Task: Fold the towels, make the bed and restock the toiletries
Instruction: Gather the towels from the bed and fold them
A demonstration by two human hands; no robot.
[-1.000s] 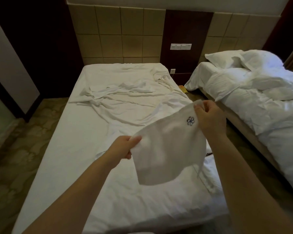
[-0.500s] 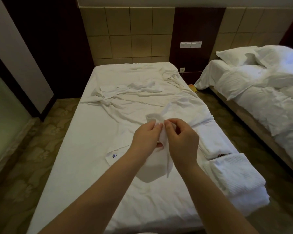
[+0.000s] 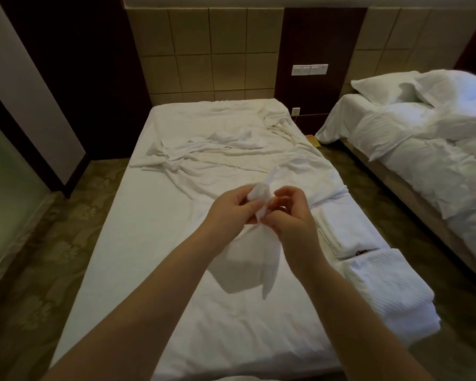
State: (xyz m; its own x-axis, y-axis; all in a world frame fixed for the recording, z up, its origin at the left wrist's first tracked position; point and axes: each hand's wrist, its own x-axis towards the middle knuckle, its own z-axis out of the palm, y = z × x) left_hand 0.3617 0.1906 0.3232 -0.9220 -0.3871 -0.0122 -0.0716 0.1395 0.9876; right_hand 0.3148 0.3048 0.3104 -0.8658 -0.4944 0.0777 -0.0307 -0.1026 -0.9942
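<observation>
The left hand [image 3: 231, 207] and the right hand [image 3: 289, 215] pinch together the top corners of the small white towel [image 3: 248, 270] hanging above the bed [image 3: 149, 270] - the person should probably align the edges before lowering it flat.

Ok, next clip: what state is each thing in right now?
small towel, bunched at the top, hanging unfolded over the near bed
left hand, pinches the towel's top
right hand, pinches the towel's top
loose sheet, rumpled across the near bed
folded towels, stacked at the bed's right edge
far bed, unmade, covers rumpled
</observation>
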